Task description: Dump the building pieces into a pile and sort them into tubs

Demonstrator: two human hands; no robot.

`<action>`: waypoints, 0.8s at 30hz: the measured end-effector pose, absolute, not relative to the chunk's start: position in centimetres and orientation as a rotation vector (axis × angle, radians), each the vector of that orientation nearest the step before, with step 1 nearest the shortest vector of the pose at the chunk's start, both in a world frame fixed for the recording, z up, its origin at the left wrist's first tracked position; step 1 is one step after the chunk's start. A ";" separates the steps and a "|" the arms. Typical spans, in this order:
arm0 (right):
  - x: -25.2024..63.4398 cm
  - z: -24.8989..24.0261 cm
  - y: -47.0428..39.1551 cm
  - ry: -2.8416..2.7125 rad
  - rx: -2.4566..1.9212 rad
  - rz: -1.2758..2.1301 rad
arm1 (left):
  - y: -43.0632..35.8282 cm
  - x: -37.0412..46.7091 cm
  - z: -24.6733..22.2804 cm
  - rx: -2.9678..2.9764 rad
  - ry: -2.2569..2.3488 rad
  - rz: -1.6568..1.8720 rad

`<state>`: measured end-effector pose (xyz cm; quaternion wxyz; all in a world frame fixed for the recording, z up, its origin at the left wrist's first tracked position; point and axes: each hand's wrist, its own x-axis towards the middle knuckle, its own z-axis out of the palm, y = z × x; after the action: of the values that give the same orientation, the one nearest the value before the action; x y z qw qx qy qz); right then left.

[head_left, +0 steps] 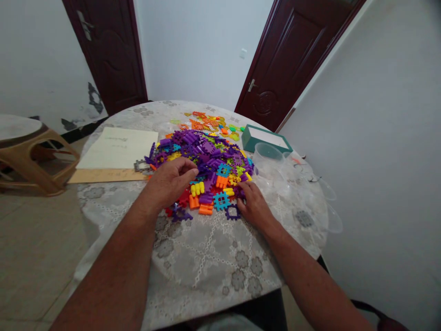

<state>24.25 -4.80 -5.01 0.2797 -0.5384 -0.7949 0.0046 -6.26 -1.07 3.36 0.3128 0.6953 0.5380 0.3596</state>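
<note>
A heap of plastic interlocking building blocks [208,149], mostly purple, lies in front of me on the table. My left hand [175,178] is at the heap's near left side, thumb and forefinger drawn together; anything between them is hidden. At the near right edge, the bent fingers of my right hand [254,202] close around a dark purple block [240,192]. Between the hands lie a yellow block [197,189], an orange block [206,209] and a blue square frame block [221,201]. A purple square frame block [233,212] rests just beside my right fingertips.
The round table [206,276] has a patterned cloth. Clear plastic tubs [267,151] and a green-and-white box [265,139] stand on the right. Paper sheets [117,147] lie on the left. Orange and yellow pieces [203,123] are scattered behind the heap. A stool [37,161] stands left.
</note>
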 end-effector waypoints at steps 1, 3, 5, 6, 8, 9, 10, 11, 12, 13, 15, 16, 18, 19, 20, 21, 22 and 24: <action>24.2 -4.9 -4.8 -2.129 -1.444 0.019 | -1.1 -6.2 3.5 1.843 1.421 0.941; 24.1 -4.8 -4.8 -2.120 -1.450 0.020 | -1.3 -5.9 3.7 1.864 1.417 0.926; 24.2 -4.5 -5.0 -2.102 -1.457 0.015 | -1.5 -5.7 3.8 1.874 1.405 0.919; 24.4 -4.4 -5.1 -2.087 -1.455 0.011 | -1.6 -5.6 3.9 1.874 1.396 0.918; 24.8 -4.2 -5.5 -2.049 -1.441 0.014 | -1.8 -5.3 4.0 1.868 1.372 0.916; 25.0 -4.2 -5.8 -2.024 -1.430 0.025 | -2.0 -5.1 4.0 1.862 1.354 0.913; 25.2 -4.1 -6.0 -1.996 -1.422 0.051 | -2.1 -4.9 3.9 1.850 1.329 0.910; 25.3 -4.1 -6.3 -1.965 -1.417 0.095 | -2.3 -4.5 3.8 1.830 1.295 0.905; 25.3 -4.2 -6.5 -1.933 -1.412 0.153 | -2.4 -4.2 3.6 1.801 1.253 0.897; 25.3 -4.2 -6.8 -1.899 -1.401 0.214 | -2.5 -3.7 3.4 1.763 1.209 0.887; 24.8 -4.3 -7.3 -1.856 -1.348 0.305 | -2.9 -2.8 2.9 1.686 1.131 0.872; 24.3 -4.2 -7.6 -1.856 -1.303 0.314 | -3.0 -2.3 2.7 1.659 1.104 0.864; 23.3 -4.0 -8.0 -1.897 -1.191 0.262 | -3.5 -1.3 2.4 1.648 1.049 0.834; 22.7 -3.9 -8.2 -1.928 -1.136 0.223 | -3.7 -0.9 2.3 1.665 1.011 0.809; 22.2 -3.7 -8.3 -1.957 -1.087 0.187 | -4.0 -0.5 2.3 1.692 0.967 0.783; 21.7 -3.6 -8.4 -1.979 -1.049 0.159 | -4.2 -0.2 2.3 1.725 0.924 0.762; 21.4 -3.5 -8.5 -1.997 -1.026 0.141 | -4.4 0.0 2.2 1.757 0.889 0.750; 21.0 -3.5 -8.5 -2.023 -1.009 0.128 | -4.5 0.3 2.0 1.792 0.863 0.750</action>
<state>20.97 -8.51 -3.54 0.4246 -0.4033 -0.8089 0.0513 0.32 -4.53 2.02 0.4866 0.7366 0.3546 0.3082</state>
